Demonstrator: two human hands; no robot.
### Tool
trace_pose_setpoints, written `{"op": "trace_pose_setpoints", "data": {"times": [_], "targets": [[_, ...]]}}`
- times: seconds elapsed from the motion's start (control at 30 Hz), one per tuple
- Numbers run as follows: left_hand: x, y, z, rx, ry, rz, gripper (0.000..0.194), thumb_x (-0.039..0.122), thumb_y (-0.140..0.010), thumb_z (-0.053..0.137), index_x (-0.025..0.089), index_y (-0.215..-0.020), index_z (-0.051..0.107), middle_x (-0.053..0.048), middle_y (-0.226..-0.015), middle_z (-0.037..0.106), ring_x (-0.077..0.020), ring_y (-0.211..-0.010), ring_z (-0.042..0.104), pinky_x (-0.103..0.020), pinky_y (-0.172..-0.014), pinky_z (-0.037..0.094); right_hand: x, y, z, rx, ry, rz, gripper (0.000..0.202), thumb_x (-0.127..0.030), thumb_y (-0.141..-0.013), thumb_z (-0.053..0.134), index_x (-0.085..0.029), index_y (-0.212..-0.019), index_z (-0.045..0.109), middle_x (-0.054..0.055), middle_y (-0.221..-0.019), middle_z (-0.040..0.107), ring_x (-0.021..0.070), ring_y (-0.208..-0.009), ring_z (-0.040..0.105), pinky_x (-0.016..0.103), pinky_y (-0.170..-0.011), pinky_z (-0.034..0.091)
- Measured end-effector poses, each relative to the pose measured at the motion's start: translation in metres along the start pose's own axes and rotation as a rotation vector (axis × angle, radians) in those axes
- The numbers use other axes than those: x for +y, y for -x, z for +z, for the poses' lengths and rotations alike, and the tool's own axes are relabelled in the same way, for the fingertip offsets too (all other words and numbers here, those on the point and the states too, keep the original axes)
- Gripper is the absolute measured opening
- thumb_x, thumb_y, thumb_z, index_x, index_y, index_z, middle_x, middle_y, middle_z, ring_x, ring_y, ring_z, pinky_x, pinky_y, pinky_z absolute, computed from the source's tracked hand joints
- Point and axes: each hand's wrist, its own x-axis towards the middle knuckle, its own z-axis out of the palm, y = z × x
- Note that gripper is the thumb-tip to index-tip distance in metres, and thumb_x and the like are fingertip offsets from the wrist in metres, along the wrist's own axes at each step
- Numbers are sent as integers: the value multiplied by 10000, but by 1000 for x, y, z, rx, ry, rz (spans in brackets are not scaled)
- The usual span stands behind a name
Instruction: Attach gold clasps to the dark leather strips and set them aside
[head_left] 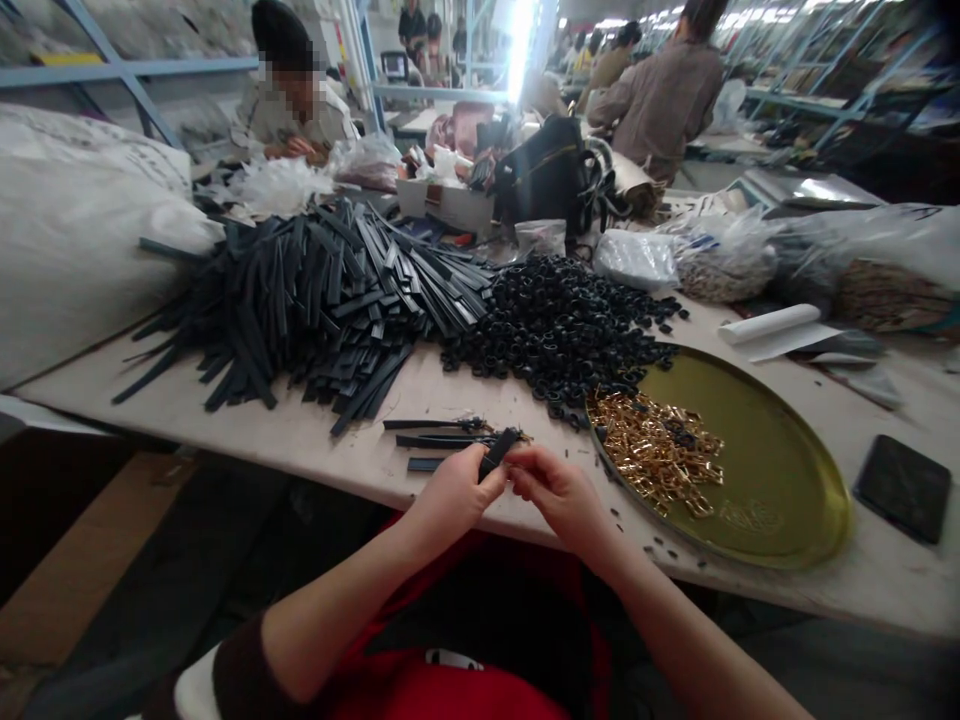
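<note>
My left hand (459, 492) pinches a short dark strap (496, 453) between thumb and fingers above the table's front edge. My right hand (556, 490) meets it from the right, its fingertips closed at the strap's side; whatever lies between them is too small to make out. Just beyond my hands lie a few dark straps with metal fittings (439, 425). A large heap of dark straps (300, 300) spreads at the left, beside a pile of small black loops (559, 325). Gold-coloured buckles (660, 450) fill the left part of a round brass-coloured tray (787, 470).
A dark phone (904, 487) lies right of the tray. White plastic sacks (82, 230) stand at the left. Behind the piles are a black bag (551, 175) and plastic-wrapped bundles (727, 260). Across the table sits a person (292, 120); another stands further back.
</note>
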Motion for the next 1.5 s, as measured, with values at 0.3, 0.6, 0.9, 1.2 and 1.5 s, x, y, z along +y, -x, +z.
{"op": "trace_pose_setpoints", "data": {"times": [0.3, 0.6, 0.9, 1.2, 1.5], "targets": [[-7, 24, -14, -191, 14, 40, 279, 339, -889, 328, 194, -913, 565, 6, -819, 606, -134, -745, 539, -220, -678, 381, -3, 7, 25, 177, -667, 374, 282, -345, -566, 763, -194, -768, 638, -45, -648, 576, 41, -502, 484, 181, -497, 424], [3, 43, -8, -224, 25, -20, 262, 354, -875, 362, 170, -764, 512, 33, -614, 513, -106, -569, 465, -206, -523, 323, -5, 34, 38, 350, -317, 94, 237, -387, -680, 668, -190, -786, 587, -50, -618, 561, 68, -501, 485, 209, -512, 422], [-9, 62, 0, -244, 449, -171, 317, 476, -815, 456, 163, -792, 502, 71, -524, 439, -48, -405, 346, -168, -389, 246, 0, 56, 52, 246, -220, 89, 250, -412, -722, 627, -174, -720, 549, -44, -572, 519, 88, -522, 472, 216, -507, 391], [-12, 71, 2, -243, 531, -219, 227, 376, -775, 512, 158, -721, 482, 44, -623, 522, -32, -407, 402, -159, -393, 288, 2, 67, 55, 218, -230, 88, 264, -441, -788, 540, -189, -725, 494, -45, -579, 528, 92, -522, 491, 217, -520, 401], [2, 77, 3, -167, 481, -212, 188, 320, -760, 505, 155, -677, 466, 42, -596, 527, -41, -417, 437, -161, -414, 319, -4, 66, 57, 287, -25, -61, 248, -430, -823, 482, -202, -727, 472, -36, -599, 508, 109, -525, 474, 231, -501, 396]]}}
